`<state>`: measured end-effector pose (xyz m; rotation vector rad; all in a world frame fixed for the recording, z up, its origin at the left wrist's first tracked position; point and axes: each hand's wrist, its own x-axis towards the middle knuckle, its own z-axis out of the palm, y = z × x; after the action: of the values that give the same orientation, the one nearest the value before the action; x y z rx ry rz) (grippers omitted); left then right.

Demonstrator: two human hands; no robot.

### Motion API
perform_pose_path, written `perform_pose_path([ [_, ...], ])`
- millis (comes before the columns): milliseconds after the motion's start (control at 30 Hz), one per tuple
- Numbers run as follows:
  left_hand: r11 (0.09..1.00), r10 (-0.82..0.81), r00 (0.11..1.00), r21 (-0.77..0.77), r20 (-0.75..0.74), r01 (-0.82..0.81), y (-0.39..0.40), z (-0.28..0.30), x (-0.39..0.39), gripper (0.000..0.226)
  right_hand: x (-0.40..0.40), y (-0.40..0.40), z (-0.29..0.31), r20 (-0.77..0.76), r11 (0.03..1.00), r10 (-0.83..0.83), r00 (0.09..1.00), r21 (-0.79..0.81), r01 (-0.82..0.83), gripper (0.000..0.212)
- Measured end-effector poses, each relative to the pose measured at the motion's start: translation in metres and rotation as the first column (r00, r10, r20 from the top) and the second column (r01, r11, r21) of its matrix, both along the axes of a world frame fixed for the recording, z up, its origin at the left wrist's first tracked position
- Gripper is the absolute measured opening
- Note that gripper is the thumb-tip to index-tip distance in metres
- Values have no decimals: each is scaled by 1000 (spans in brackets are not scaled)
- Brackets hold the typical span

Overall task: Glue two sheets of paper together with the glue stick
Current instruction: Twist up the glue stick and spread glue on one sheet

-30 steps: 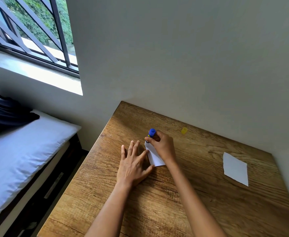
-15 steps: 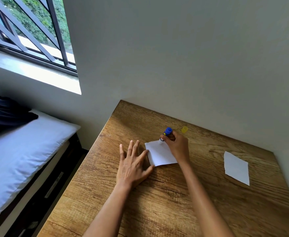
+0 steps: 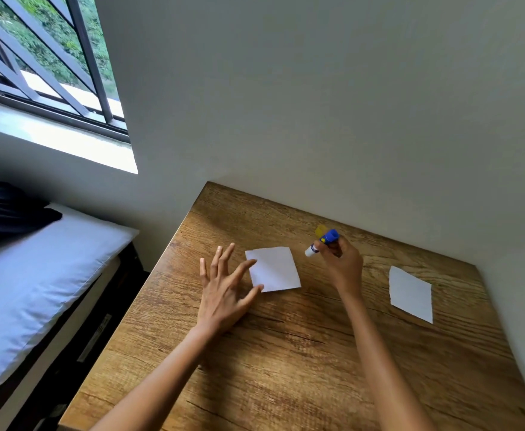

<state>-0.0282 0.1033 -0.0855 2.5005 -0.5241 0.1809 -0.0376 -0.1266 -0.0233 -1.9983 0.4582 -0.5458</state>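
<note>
A small white sheet of paper (image 3: 273,269) lies flat on the wooden desk (image 3: 301,368). My left hand (image 3: 227,287) rests beside it with fingers spread, thumb and fingertips touching its left edge. My right hand (image 3: 339,262) is raised just right of that sheet and grips a blue glue stick (image 3: 322,242), white tip pointing down-left, off the paper. A second white sheet (image 3: 410,293) lies alone near the desk's right side. A small yellow cap (image 3: 320,230) sits on the desk behind the glue stick.
The desk stands in a corner, with walls along its back and right edges. A bed with a white mattress (image 3: 37,275) and dark cloth (image 3: 3,209) stands to the left, across a narrow gap. A barred window (image 3: 37,63) is at the upper left.
My right hand has swept the glue stick from the sheet's left edge across to the right and lifted it off the paper. My left hand's fingers have lifted slightly.
</note>
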Motion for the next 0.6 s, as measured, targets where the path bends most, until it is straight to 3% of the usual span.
perform_pose_path([
  [133,992,16,999,-127,35,-12,-8,5,4,44,1,-5,-5,-30,999,38,999,-4,-38,11],
  [267,996,-47,994,85,101,38,-35,16,21,43,12,3,-9,-60,996,89,994,-9,-89,10],
  [400,935,-174,985,313,-11,168,-47,17,39,46,24,10,-12,-48,991,129,990,-24,-131,9],
  [600,918,-176,978,339,-114,204,-47,10,43,47,38,14,-21,-87,985,147,985,-83,-154,16],
])
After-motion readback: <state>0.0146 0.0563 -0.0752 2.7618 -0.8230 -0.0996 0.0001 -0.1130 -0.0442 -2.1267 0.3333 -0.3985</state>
